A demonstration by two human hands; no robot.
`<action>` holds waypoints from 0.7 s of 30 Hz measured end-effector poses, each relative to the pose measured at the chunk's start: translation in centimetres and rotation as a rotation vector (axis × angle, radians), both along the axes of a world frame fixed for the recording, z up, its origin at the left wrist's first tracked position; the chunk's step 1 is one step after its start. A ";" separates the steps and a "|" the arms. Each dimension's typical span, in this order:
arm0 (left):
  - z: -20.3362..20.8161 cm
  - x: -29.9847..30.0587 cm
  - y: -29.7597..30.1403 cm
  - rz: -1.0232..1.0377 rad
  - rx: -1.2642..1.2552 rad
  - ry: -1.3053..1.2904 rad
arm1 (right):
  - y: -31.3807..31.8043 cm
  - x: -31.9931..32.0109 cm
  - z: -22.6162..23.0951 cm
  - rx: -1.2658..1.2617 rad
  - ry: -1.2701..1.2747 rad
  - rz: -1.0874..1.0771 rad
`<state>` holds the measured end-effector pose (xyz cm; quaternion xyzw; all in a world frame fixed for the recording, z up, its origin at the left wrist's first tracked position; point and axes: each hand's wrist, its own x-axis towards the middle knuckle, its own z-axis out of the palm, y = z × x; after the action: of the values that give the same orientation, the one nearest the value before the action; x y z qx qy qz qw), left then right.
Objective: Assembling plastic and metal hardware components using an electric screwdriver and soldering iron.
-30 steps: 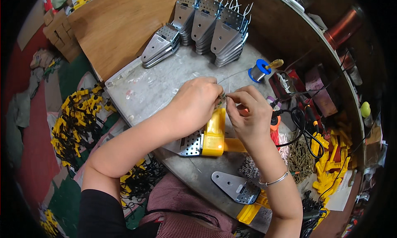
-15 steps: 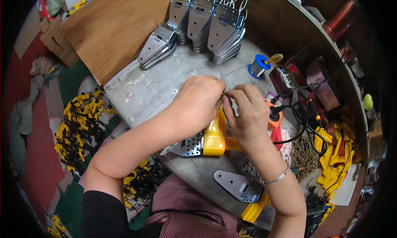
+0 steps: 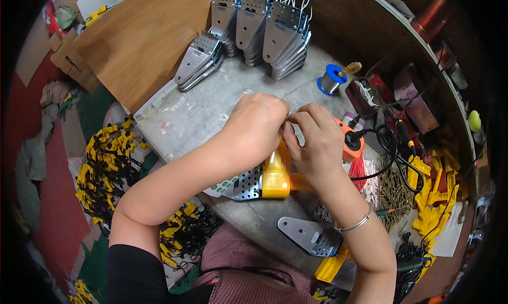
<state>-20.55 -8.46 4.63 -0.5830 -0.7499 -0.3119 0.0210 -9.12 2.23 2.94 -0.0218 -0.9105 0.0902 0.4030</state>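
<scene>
My left hand and my right hand meet over the middle of the bench, fingertips pinched together. Whatever is between the fingers is too small and covered to make out. Just below them lies a yellow plastic handle, its upper end hidden by my hands. A perforated metal plate joins the handle's left side, partly behind my left forearm. Nearer to me, by my right forearm, rests another metal plate with a yellow handle at its end.
Stacked metal plates with white wires stand at the back. To the right are a blue solder spool, an orange socket block, a heap of screws and yellow plastic parts. Yellow-black corded pieces lie at left.
Both hands stay pinched together over the yellow handle, with only slight finger movement. The whole view has shifted a little. More of a green-dotted sheet shows beside the perforated plate.
</scene>
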 end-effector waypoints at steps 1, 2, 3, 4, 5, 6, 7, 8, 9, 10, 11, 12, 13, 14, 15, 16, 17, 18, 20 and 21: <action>0.0 0.0 0.2 -0.005 -0.005 -0.002 | -0.1 0.0 -0.1 -0.005 -0.002 -0.005; -0.1 0.0 0.4 0.009 -0.018 -0.031 | -0.2 0.0 -0.1 0.006 -0.012 -0.036; 0.0 0.0 0.4 0.029 -0.031 -0.057 | -0.3 0.0 -0.2 0.017 -0.019 -0.061; 0.0 -0.1 0.3 0.028 -0.035 -0.057 | -0.3 0.0 -0.2 0.013 -0.019 -0.062; 0.1 -0.1 0.1 0.017 -0.025 -0.077 | -0.3 0.0 -0.2 -0.017 -0.014 -0.062; 0.1 -0.2 0.1 0.008 -0.013 -0.098 | -0.2 -0.1 -0.3 -0.045 -0.011 -0.061; 0.2 -0.3 0.1 0.009 -0.016 -0.098 | 0.0 0.0 -0.3 -0.049 -0.011 -0.060; 0.3 -0.5 0.1 -0.025 -0.022 -0.088 | 0.3 0.2 -0.3 -0.168 -0.019 -0.049; 0.4 -0.7 0.3 -0.061 -0.026 -0.077 | 0.4 0.3 -0.3 -0.284 -0.025 -0.040; 0.4 -1.3 0.3 -0.063 -0.027 -0.076 | 0.2 0.4 0.1 -0.480 -0.051 -0.039; 0.3 -2.3 0.1 -0.149 -0.022 -0.036 | 0.5 0.6 0.1 -0.482 -0.049 -0.042; 0.4 -3.4 0.0 -0.237 -0.017 0.002 | 1.0 1.1 0.1 -0.539 -0.084 -0.065; 1.5 -4.8 0.2 -0.238 -0.165 -0.120 | 1.7 1.8 0.0 -0.598 -0.121 -0.092; 2.8 -6.5 0.6 -0.241 -0.317 -0.242 | 2.5 2.6 -0.2 -0.641 -0.202 -0.148; 2.1 -9.0 1.1 -0.281 -0.369 -0.324 | 2.7 3.0 -0.9 -0.652 -0.204 -0.158; 0.5 -11.4 1.3 -0.238 -0.300 -0.486 | 2.9 3.4 -1.6 -0.593 -0.332 -0.169; 1.2 -12.2 1.5 -0.147 -0.454 -0.575 | 3.1 3.9 -2.0 -0.532 -0.455 -0.190; -0.4 -13.3 1.1 -0.132 -0.429 -0.459 | 2.6 3.9 -1.9 -0.519 -0.494 -0.221; -2.2 -13.8 0.8 -0.142 -0.411 -0.338 | 2.2 3.6 -2.2 -0.528 -0.528 -0.201; -2.4 -12.8 0.4 -0.057 -0.397 -0.043 | 2.1 3.5 -2.1 -0.551 -0.564 -0.192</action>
<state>-33.37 -8.10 2.27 -0.5900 -0.7800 -0.1707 -0.1194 -5.67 4.35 0.82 -0.2378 -0.9210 0.2831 0.1232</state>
